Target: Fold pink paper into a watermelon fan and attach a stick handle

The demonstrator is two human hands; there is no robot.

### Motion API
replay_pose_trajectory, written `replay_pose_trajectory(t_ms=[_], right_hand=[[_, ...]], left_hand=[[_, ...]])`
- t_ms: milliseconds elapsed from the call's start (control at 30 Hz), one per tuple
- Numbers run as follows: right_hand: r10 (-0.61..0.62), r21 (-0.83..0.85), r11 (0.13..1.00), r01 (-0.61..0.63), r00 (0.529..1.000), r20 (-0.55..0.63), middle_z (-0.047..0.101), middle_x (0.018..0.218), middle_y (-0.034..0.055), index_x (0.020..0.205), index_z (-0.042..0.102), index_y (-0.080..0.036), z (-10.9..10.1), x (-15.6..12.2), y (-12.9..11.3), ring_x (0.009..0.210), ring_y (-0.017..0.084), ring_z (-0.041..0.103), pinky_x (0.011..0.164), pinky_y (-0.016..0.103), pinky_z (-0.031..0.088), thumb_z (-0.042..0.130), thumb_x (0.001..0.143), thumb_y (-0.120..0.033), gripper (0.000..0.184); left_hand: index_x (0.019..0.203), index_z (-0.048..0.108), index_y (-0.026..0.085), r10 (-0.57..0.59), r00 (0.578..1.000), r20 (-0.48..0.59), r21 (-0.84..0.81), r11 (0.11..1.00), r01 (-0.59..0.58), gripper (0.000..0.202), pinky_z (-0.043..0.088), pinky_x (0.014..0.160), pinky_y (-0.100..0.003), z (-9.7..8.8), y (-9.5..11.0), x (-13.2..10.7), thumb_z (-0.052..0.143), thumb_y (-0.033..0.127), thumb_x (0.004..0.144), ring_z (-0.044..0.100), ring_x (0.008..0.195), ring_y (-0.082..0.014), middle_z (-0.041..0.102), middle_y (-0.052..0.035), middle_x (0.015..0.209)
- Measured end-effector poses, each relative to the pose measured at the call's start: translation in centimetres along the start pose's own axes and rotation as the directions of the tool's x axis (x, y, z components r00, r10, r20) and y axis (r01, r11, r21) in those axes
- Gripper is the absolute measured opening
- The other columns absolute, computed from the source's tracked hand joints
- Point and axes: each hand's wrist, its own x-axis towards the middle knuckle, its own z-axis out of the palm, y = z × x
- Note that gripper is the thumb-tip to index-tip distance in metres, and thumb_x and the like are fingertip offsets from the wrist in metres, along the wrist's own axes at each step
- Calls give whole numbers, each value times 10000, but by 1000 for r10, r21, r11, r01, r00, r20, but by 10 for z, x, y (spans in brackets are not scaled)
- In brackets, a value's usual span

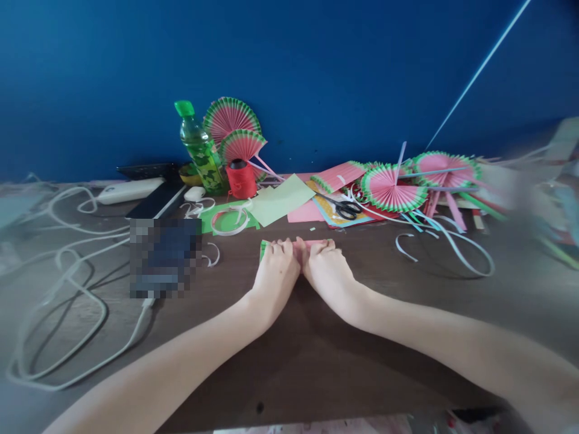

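Both hands are together on the dark table, their fingers curled over a pink paper with a green edge (263, 247). My left hand (278, 268) grips it near the green end. Right beside it, my right hand (324, 268) is closed on the pink part, the knuckles almost touching those of the left. Most of the paper is hidden under the fingers, so its folds cannot be made out. Just beyond the hands lie a pale green sheet (283, 200) and a pink sheet (305, 212).
Black scissors (347, 209) rest on coloured papers. Pleated pink-and-green paper fans (393, 188) are piled at right; others lean behind a green bottle (199, 147) and a red thread spool (242, 181). A tape roll (230, 221), phone (165, 256) and white cable (102, 301) lie left.
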Motion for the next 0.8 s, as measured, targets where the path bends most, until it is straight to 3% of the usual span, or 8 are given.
replay_pose_trajectory(t_ms=[233,300,433,567,667,800], right_hand=[[-54,103,994,48,997,57,651,922,260,1288,421,-39,-6,3,9,720,259,669,533,316,491,288,798,66,519],[-51,165,985,42,997,50,660,881,234,1275,447,-55,-8,4,14,715,252,665,525,301,471,275,828,36,487],[-44,279,959,40,999,8,657,848,183,1130,577,-81,-6,9,30,739,235,649,528,279,417,282,869,-42,395],[-93,374,922,95,995,-23,661,844,111,863,652,-134,5,21,54,804,214,620,553,256,353,451,821,-118,206],[-111,521,843,131,991,-70,660,826,53,824,624,-178,17,31,70,761,179,596,538,243,306,494,814,-224,138],[-170,725,663,185,981,-94,624,766,16,801,583,-173,31,42,80,693,129,538,565,221,316,533,752,-167,70]], left_hand=[[867,588,97,-50,995,-86,-175,984,34,231,418,611,-315,6,-13,1,358,108,846,590,703,-222,580,-110,765],[828,596,118,-57,991,-123,-223,974,28,215,404,608,-309,9,-19,1,382,126,839,579,696,-211,578,-92,751],[763,610,151,-20,981,-192,-288,957,-37,187,386,622,-306,18,-31,5,433,129,816,554,692,-185,576,-54,716],[773,611,166,1,970,-242,-312,947,-79,199,393,687,-322,29,-39,10,424,155,841,538,713,-178,577,-39,733],[846,588,150,28,960,-278,-371,919,-134,174,409,717,-291,36,-42,14,414,156,853,527,827,-179,580,-53,873],[894,562,141,18,963,-270,-405,905,-131,174,418,756,-278,38,-44,15,392,154,864,507,846,-169,564,-58,911]])
